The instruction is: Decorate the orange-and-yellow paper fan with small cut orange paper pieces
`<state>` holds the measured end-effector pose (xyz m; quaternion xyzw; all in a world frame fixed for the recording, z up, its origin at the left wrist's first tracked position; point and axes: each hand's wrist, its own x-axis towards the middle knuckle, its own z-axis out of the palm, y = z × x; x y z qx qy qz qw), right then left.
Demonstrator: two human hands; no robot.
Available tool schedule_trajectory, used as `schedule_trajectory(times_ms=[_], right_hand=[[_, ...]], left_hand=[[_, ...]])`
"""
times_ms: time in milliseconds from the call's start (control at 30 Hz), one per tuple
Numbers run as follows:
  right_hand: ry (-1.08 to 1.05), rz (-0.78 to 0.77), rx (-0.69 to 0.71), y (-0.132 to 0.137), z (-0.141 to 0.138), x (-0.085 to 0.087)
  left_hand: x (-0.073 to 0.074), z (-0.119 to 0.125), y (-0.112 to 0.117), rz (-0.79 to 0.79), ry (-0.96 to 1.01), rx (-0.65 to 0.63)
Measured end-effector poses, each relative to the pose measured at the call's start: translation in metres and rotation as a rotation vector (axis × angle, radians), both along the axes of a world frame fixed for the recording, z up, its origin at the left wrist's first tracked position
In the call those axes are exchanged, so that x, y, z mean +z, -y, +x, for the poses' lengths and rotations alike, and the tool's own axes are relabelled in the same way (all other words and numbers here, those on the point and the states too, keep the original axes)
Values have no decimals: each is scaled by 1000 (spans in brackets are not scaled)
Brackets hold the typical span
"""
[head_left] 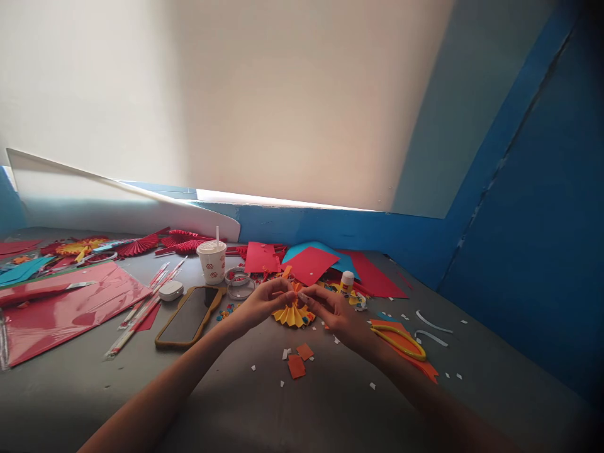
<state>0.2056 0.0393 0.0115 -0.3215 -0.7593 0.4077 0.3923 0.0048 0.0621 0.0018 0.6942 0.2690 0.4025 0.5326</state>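
Note:
My left hand (264,302) and my right hand (333,313) meet above the table, their fingertips pinching the top of a yellow pleated paper fan (292,316). The fan hangs between them, its folds spread downward. An orange scrap or two shows at its upper edge, partly hidden by my fingers. A white glue stick (346,283) stands just beyond my right hand. Yellow-handled scissors (399,340) lie on orange paper (406,346) to the right of my right wrist.
The grey table (236,402) holds orange scraps (296,366), white paper bits, and a phone in a tan case (189,316). Behind stand a paper cup with a straw (212,262), red and blue sheets (310,264), and red paper fans (139,246). A blue wall (514,220) bounds the right.

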Motion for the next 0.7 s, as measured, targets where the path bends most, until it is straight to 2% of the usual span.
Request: schedule_trajectory(times_ms=[700], right_hand=[[16, -4, 5, 3, 0, 2]], left_hand=[[-4, 0, -3, 84, -21, -9]])
